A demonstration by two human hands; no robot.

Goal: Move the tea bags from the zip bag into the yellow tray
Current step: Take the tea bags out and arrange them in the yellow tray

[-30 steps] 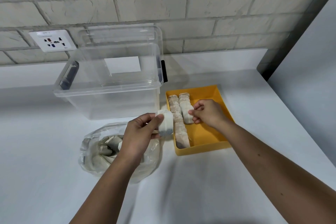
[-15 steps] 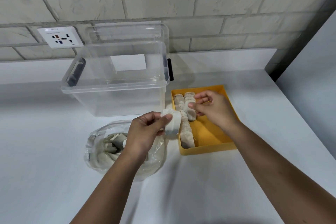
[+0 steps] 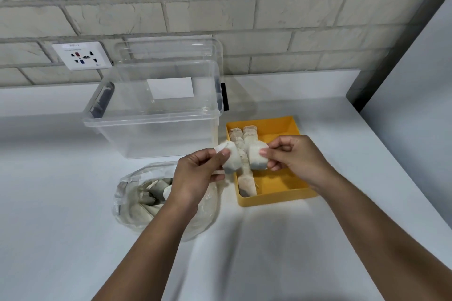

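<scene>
The thumb and forefinger of the left hand pinch one tea bag by its upper corner, so that it hangs above the left wall of the yellow tray. A second ago this bag was held left of the tray, over the gap between the tray and the zip bag; it has since travelled right and a little farther away, and now almost meets the other hand.

The right hand has its thumb and curled fingers closed on the near bag of the right row. That hand was lower a second ago, resting at the end of this row. Whether the near bag is now lifted or only steadied upright I cannot tell.

Two rows stand in the left half of the tray. The left row reaches nearly to the near wall, while the right row is shorter and ends at the right hand. The tray's right half is bare yellow.

The zip bag lies open on the white table, partly under the left wrist, with many tea bags inside. A clear plastic box stands beyond it, just left of the tray.

The meaning, as I judge it: the carried bag is about to join the short right row, and the task is well short of done.
</scene>
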